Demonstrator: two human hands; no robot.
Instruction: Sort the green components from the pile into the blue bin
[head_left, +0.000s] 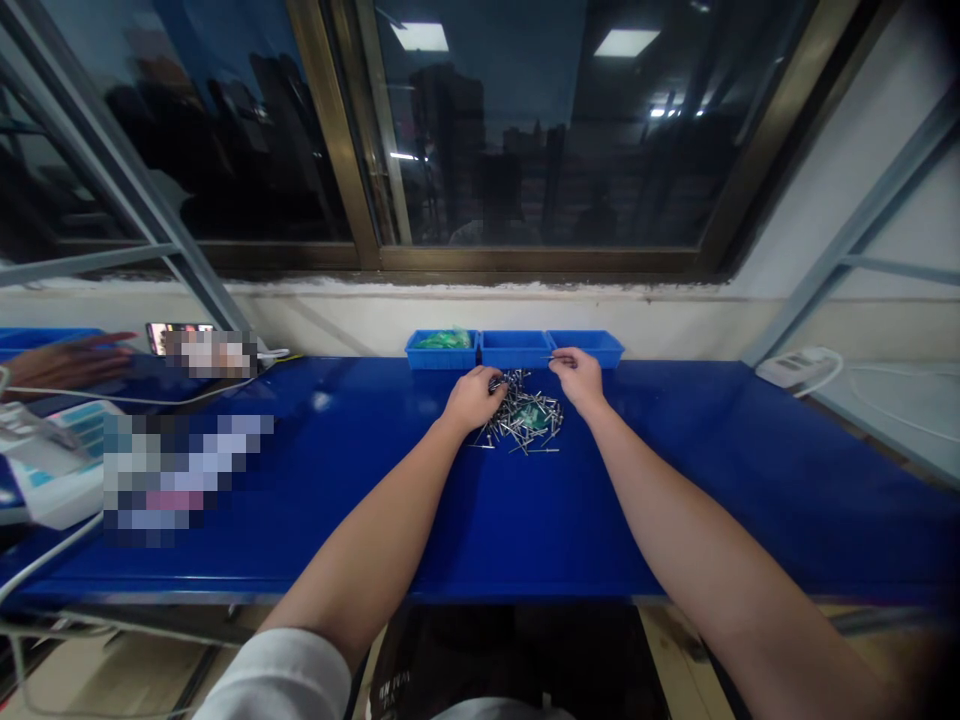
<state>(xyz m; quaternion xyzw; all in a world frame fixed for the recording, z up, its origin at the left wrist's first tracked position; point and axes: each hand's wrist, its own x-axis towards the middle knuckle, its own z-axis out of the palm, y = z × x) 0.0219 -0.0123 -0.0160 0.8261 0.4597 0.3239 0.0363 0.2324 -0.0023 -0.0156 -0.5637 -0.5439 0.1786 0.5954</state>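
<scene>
A loose pile of silvery blind rivets (517,428) lies on the blue tabletop (525,530), with something green (531,417) showing among them. At the pile's upper left, my left hand (477,397) is curled with a few rivets at its fingertips. My right hand (579,376) pinches one thin rivet (551,358), just in front of the right blue bin (600,345). Beside it stand the middle blue bin (514,348) and the left blue bin (442,359), which holds a green plastic bag (448,340).
At the left are a white scale-like device (64,460), a phone (169,335) and a cable. Another person's hand (75,365) is behind the device. A white power strip (795,368) sits at the right, near the slanted metal frame (847,245). A window wall borders the table's back.
</scene>
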